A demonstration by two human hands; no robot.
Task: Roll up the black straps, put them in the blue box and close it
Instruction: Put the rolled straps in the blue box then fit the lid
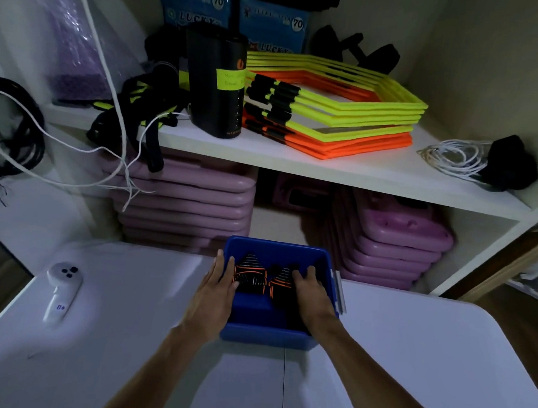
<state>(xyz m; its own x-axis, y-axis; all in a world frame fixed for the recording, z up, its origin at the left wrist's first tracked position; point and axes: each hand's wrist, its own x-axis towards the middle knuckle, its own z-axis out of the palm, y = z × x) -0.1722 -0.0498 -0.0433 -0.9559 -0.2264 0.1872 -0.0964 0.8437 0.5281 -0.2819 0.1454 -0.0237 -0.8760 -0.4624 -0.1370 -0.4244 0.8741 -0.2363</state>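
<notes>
Seeing my left hand [216,290] flat on left wall of blue box [273,336], fingers loose; right hand [311,295] inside, spread over rolled black straps [251,273]; box on counter [409,351].

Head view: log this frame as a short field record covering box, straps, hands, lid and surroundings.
box: blue box on white table, open
straps: two rolled black straps with orange stripes, inside box
left hand: over box's left wall, fingers inside
right hand: inside box, resting on right roll
lid: none on box; cannot tell where it is
nearby: white remote on table, left of box
behind: shelf with yellow and orange frames
</notes>
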